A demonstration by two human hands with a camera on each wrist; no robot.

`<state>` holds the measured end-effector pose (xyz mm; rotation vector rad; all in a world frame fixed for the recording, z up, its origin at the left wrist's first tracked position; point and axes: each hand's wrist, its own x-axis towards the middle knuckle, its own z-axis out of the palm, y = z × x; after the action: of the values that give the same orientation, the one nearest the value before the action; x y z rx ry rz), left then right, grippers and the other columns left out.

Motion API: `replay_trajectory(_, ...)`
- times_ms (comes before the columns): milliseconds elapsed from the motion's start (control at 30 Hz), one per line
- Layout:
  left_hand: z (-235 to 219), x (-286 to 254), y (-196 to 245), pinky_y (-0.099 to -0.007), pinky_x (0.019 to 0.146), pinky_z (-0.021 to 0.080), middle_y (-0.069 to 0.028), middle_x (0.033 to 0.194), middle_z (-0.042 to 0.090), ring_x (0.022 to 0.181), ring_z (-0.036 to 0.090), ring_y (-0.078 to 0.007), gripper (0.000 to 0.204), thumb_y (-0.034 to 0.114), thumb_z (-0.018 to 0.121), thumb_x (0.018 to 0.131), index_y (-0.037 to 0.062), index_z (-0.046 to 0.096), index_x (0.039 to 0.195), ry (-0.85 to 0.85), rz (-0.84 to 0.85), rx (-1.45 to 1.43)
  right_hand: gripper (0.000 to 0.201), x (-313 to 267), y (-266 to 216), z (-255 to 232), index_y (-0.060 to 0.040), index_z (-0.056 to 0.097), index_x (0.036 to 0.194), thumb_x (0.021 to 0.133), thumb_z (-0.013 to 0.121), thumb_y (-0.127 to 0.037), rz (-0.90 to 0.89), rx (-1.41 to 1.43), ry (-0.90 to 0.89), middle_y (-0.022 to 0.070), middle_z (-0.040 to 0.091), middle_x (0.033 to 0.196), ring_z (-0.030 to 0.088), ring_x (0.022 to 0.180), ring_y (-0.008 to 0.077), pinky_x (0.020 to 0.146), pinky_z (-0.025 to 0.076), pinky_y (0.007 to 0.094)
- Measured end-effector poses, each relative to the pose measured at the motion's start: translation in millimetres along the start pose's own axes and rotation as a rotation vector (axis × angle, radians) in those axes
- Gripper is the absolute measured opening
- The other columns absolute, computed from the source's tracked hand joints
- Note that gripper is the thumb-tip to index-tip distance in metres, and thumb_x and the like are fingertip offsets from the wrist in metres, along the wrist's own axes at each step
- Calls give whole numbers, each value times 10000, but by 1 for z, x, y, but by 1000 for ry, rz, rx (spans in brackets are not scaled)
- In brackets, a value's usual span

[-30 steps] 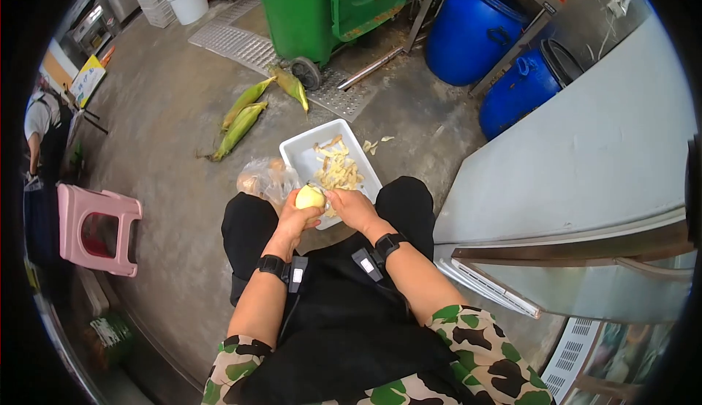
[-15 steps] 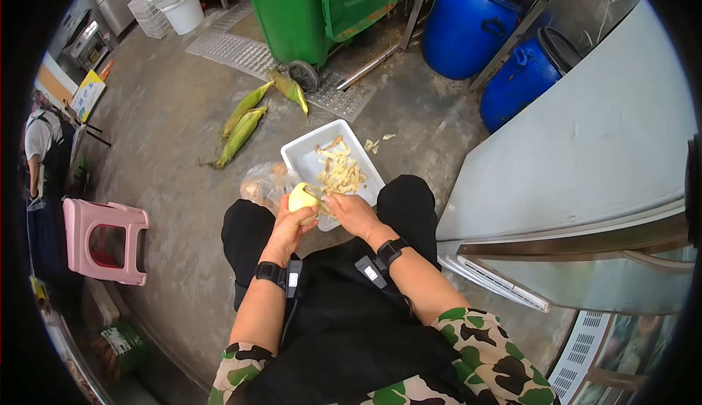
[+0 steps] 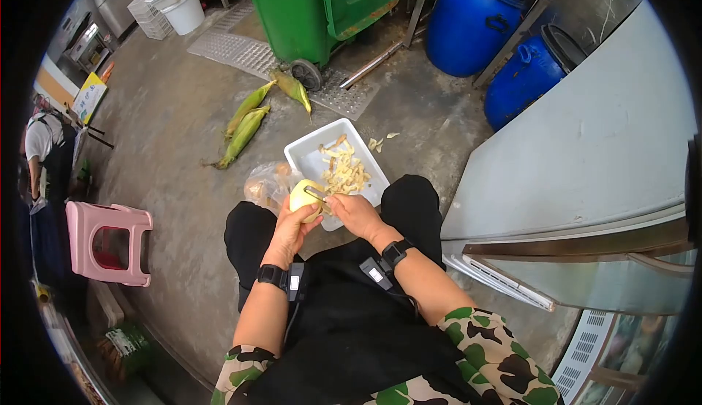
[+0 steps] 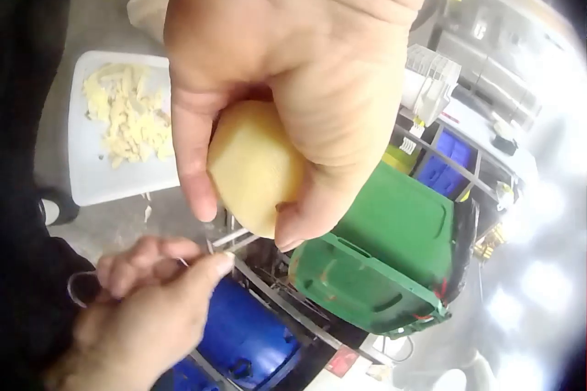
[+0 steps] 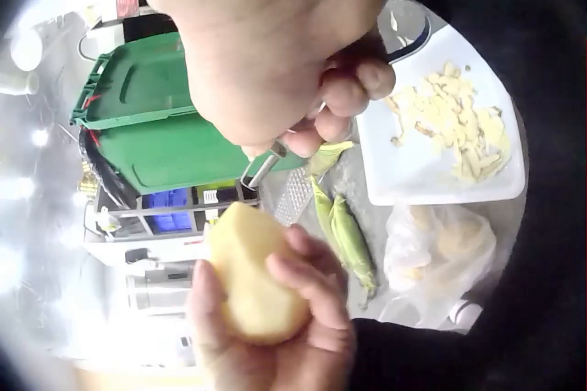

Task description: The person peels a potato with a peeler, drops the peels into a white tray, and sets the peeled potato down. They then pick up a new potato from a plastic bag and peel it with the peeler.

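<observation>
In my left hand (image 3: 289, 233) I grip a pale yellow peeled potato (image 3: 301, 197), thumb on one side and fingers round the other. My right hand (image 3: 356, 216) holds a metal peeler (image 5: 263, 169); its head overlaps the potato in the head view and stands just off the potato's tip in the right wrist view. Curled fingers hide most of the peeler's handle, though a dark loop (image 5: 417, 43) shows beyond them. Below the hands, a white tray (image 3: 306, 158) bears a heap of peelings (image 3: 345, 172). Left of it lies a clear plastic bag (image 3: 265, 184) with brownish potatoes inside.
Several ears of corn (image 3: 243, 136) in husks lie on the floor beyond the bag. A green wheeled bin (image 3: 285, 17) and blue barrels (image 3: 472, 28) stand farther back. At left is a pink stool (image 3: 110, 240); a grey panel (image 3: 578, 142) rises at right.
The potato has turned in my left hand and shows more of its side. My right hand has shifted slightly, and the peeler's head now overlaps the potato's face.
</observation>
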<state>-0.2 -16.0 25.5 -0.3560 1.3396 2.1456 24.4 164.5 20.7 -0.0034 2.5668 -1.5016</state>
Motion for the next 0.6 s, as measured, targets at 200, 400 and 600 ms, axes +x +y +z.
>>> replay_trajectory(200, 3, -6, 4, -330, 796, 560, -86, 1152, 589, 994, 616, -207, 558, 55, 680, 791, 83, 444, 1296, -126, 53, 42, 443, 9, 13, -5, -54, 632, 925, 968, 388, -421, 109, -208, 41, 213, 652, 882, 602, 861, 417, 754, 461, 482)
replay_trajectory(400, -2, -5, 5, -347, 837, 532, -55, 1159, 579, 1053, 583, -184, 558, 59, 691, 790, 90, 458, 1296, -97, -9, -69, 420, 12, 15, 3, -33, 619, 851, 974, 411, -377, 147, 49, 138, 164, 648, 784, 621, 778, 350, 694, 466, 408)
replay_trajectory(600, 0, 5, 0, -344, 836, 529, -52, 1149, 582, 1030, 587, -179, 538, 61, 681, 795, 84, 464, 1287, -45, 7, -35, 447, 2, 2, 3, -41, 625, 867, 966, 394, -410, -27, -43, 49, 215, 649, 869, 609, 859, 409, 744, 462, 481)
